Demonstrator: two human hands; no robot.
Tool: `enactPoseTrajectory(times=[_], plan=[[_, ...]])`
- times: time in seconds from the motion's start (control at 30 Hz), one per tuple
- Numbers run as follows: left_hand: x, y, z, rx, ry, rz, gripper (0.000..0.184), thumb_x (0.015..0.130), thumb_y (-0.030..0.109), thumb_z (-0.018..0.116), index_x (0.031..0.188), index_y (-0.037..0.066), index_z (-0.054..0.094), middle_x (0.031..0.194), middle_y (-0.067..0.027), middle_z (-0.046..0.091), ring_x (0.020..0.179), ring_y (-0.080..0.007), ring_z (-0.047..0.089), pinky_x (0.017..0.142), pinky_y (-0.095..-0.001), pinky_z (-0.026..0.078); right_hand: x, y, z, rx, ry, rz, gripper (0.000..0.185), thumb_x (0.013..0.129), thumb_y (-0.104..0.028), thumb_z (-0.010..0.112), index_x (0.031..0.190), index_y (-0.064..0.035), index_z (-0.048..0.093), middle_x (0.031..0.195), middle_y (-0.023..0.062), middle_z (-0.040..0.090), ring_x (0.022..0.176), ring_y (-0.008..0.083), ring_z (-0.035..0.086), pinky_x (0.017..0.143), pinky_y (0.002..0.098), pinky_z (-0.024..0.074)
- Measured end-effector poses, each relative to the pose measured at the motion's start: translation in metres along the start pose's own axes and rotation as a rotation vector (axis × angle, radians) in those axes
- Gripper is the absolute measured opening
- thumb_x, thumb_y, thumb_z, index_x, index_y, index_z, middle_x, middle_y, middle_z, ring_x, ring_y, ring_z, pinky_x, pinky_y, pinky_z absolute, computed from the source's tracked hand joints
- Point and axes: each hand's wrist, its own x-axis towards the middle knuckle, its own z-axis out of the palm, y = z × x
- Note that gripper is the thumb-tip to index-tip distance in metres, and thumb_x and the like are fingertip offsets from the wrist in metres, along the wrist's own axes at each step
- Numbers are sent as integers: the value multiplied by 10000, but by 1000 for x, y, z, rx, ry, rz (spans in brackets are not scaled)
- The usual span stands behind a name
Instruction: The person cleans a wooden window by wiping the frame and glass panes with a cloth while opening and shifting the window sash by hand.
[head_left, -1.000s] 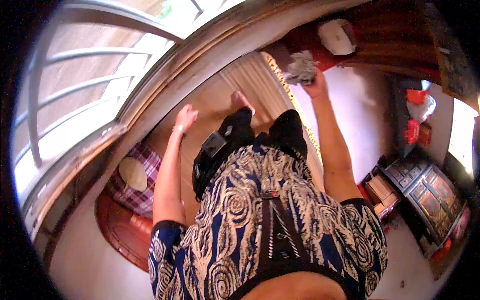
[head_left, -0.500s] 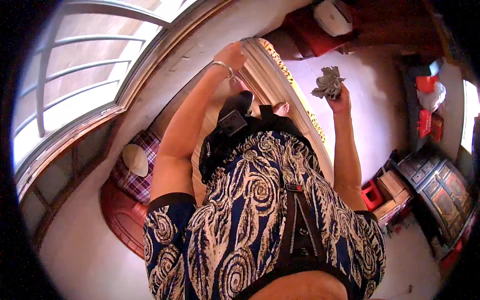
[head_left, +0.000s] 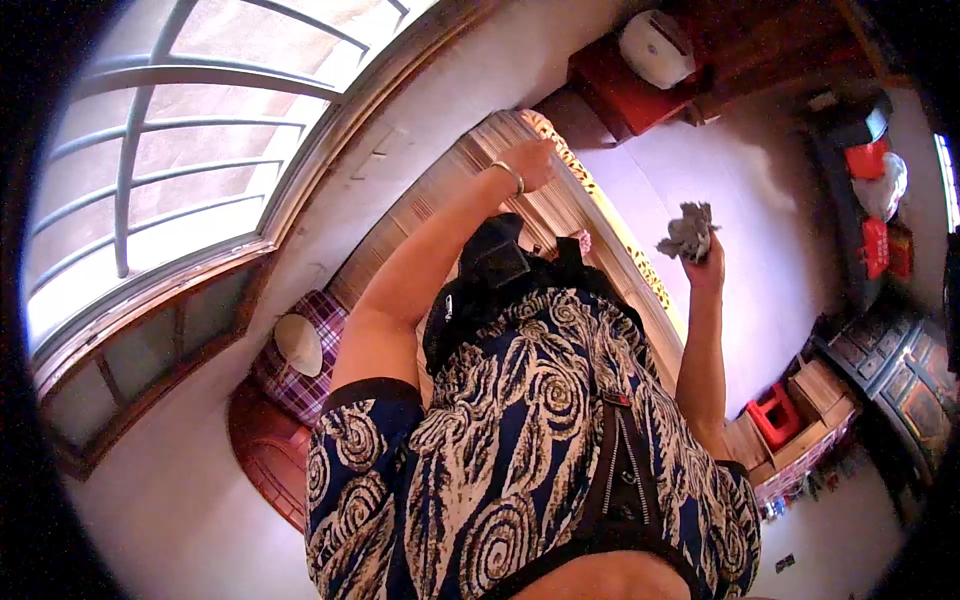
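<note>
Raised out over the floor on the right, my right hand (head_left: 706, 262) grips a crumpled grey cloth (head_left: 688, 232). My left hand (head_left: 532, 163), with a bracelet at the wrist, is over the far part of the striped mat (head_left: 400, 215), near its yellow patterned edge (head_left: 598, 200). Its fingers are bunched together, and whether they hold anything is too small to tell. My knees in black trousers (head_left: 500, 250) are on the mat below the left hand.
A barred window (head_left: 150, 180) runs along the left. A plaid cushion with a round fan (head_left: 298, 345) lies at lower left. A red stand (head_left: 630, 95) bears a white appliance (head_left: 657, 48). At right are a red stool (head_left: 775, 415) and a dark cabinet (head_left: 900, 370).
My left hand has swung up from the left side and across toward the mat's patterned edge. My right hand has shifted right and lower in view, still with the cloth.
</note>
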Motion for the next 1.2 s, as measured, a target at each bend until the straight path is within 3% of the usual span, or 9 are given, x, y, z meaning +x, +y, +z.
enactPoseTrajectory(times=[0.17, 0.27, 0.43, 0.57, 0.73, 0.9, 1.0, 1.1, 1.2], plan=[[-28, -20, 15, -125, 89, -83, 393, 749, 281, 556, 1028, 13, 486, 1023, -214, 555, 974, -344, 527, 815, -405, 431, -25, 4, -68, -35, 111, 12, 340, 884, -186, 331, 1130, -6, 481, 997, 163, 588, 901, 294, 580, 783, 497, 474], [-52, -76, 44, -159, -83, -210, 384, 722, 275, 587, 983, 4, 512, 982, -221, 567, 944, -350, 538, 794, -397, 439, -57, 22, -56, 50, 187, 55, 351, 879, -199, 337, 1135, -4, 475, 976, 159, 593, 890, 291, 584, 752, 500, 484], [-89, -100, 53, -184, 11, -270, 340, 692, 270, 612, 892, 1, 554, 901, -208, 586, 884, -344, 557, 761, -397, 444, -84, 34, -64, -4, 283, 77, 334, 863, -177, 342, 1110, -2, 483, 935, 141, 587, 846, 276, 586, 742, 483, 492], [-106, -114, 59, -256, -52, -344, 285, 704, 265, 601, 817, 4, 591, 867, -182, 593, 818, -324, 563, 723, -385, 445, -93, 40, -68, 143, 128, 109, 330, 868, -189, 352, 1094, 8, 489, 936, 143, 588, 853, 277, 585, 771, 467, 480], [-96, -110, 36, 153, -52, -218, 266, 735, 258, 562, 831, 11, 587, 864, -157, 601, 786, -309, 568, 707, -368, 448, -104, 45, -75, 104, 364, 26, 360, 888, -252, 342, 1094, 15, 470, 938, 169, 582, 838, 302, 579, 693, 494, 478], [-46, -155, 26, 27, -104, -216, 361, 713, 309, 601, 955, 47, 541, 863, -152, 610, 796, -295, 580, 712, -356, 464, -122, 53, -76, 117, 467, -38, 416, 851, -320, 434, 1115, 0, 467, 930, 154, 578, 810, 298, 573, 676, 520, 472], [-29, -151, -7, 25, -18, -217, 386, 709, 317, 618, 979, 55, 531, 848, -134, 615, 784, -276, 585, 702, -343, 471, -152, 77, -69, 165, 461, -53, 386, 835, -281, 458, 1109, -10, 475, 925, 140, 575, 791, 294, 565, 668, 492, 476], [26, -182, -33, -284, 200, -342, 219, 715, 212, 573, 818, 19, 579, 842, -148, 619, 784, -273, 595, 696, -369, 458, -144, 77, -68, 237, 548, -117, 363, 832, -246, 464, 1107, -9, 476, 931, 136, 573, 792, 291, 565, 681, 475, 479], [50, -234, -63, -57, 439, -51, 258, 701, 225, 614, 827, 7, 561, 777, -138, 605, 731, -236, 589, 663, -356, 457, -161, 92, -56, 280, 583, -151, 347, 848, -244, 444, 1098, -6, 478, 957, 141, 571, 851, 279, 575, 718, 461, 489]])
